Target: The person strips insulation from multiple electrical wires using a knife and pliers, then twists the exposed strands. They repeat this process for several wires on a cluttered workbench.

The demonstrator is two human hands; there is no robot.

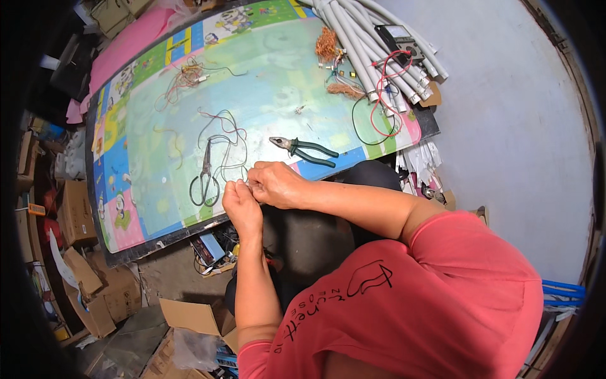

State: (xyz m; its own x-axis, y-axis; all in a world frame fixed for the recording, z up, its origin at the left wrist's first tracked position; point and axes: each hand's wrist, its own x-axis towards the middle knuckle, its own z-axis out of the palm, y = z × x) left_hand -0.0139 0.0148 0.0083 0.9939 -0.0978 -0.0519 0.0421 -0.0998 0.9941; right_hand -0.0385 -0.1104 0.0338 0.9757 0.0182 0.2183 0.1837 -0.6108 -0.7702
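Left hand: the left hand [240, 201] is curled closed, thumb and forefinger pinching a thin wire [244, 172] at lower centre of the frame.
Right hand: the right hand [276, 184] is also closed, fingertips pinching at the same spot and meeting the left; the exact grip between the fingers is hidden.
Wire: just above the joined fingertips, left of centre; the short visible length points up the frame, its long axis near vertical. A loose tangle of dark and reddish wires [245, 134] lies just above, with no single direction.
Scissors: black-handled scissors [206, 171] lie left of the hands, blades toward the top, finger loops toward the bottom.
Pliers: green-handled combination pliers [293, 146] lie above the right hand, nose to the left, handles slanting down to the right.
Writing: black lettering and an outline drawing mark the red T-shirt [416, 303]; printed cartoon figures border the table mat [271, 95].
Upper right: an analogue multimeter [404, 45] rests on pale grey tubes [353, 47].
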